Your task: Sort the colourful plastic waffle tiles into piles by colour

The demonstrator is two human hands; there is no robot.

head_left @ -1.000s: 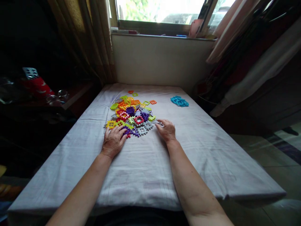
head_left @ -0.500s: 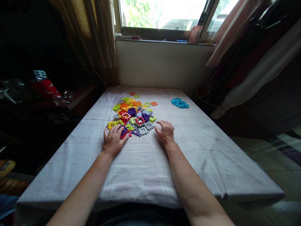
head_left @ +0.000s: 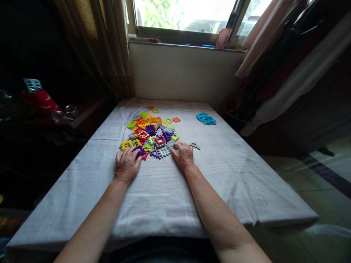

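Observation:
A pile of colourful plastic interlocking tiles, notched along their edges, lies on the cloth in front of me; a red square tile [head_left: 160, 141] sits near its front. My left hand [head_left: 127, 164] rests at the pile's front left corner, fingers spread over a purple tile [head_left: 140, 151]. At the front right edge is my right hand [head_left: 183, 155], its fingers loosely bent and apart, the tips at a partly covered grey tile [head_left: 170, 145]. Just right of this hand lies a separate grey tile [head_left: 194, 145]. A grey window-shaped tile [head_left: 164, 152] lies between the hands.
A group of blue tiles [head_left: 206, 118] lies apart at the table's back right. The table [head_left: 153, 204] wears a pale cloth. A dark side table [head_left: 82, 117] with glasses and a red container [head_left: 41, 102] stands left. Clothes [head_left: 263, 109] hang at the right.
My right hand has moved left to the pile's edge. A grey tile now shows on the cloth to its right. My left hand stays at the pile; the view has shifted slightly.

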